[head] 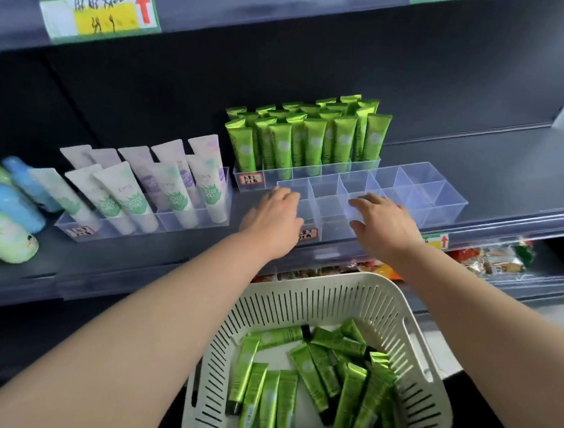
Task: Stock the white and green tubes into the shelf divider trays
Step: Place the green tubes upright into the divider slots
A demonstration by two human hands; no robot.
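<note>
Head view, both arms reach forward.

- Empty clear divider tray (422,192): sits at the front of the dark shelf (483,153), slightly askew, all its compartments bare.
- Left hand (273,218): at the tray's left front corner, fingers bent forward against the end wall. I cannot tell whether it grips or only touches.
- Right hand (387,223): lies over the front compartments near the tray's middle, fingers spread and fairly straight, thumb held out to the side, nothing pinched.
- Upright green tubes (311,141): packed caps down in a second clear tray (311,174), just behind the empty one.
- White tubes (128,197): lean in a third clear tray (177,221), left of the hands; some carry green print, some purple.
- Loose green tubes (286,405): lie jumbled in a slotted white basket (319,277), below the shelf edge between my view and the hands.
- Blue and green bottles (8,203): lie at the shelf's far left.
- Price label (100,10) with a red arrow on the shelf lip above; writing too blurred to read.
- Snack packets (494,261) on the lower shelf at right.
</note>
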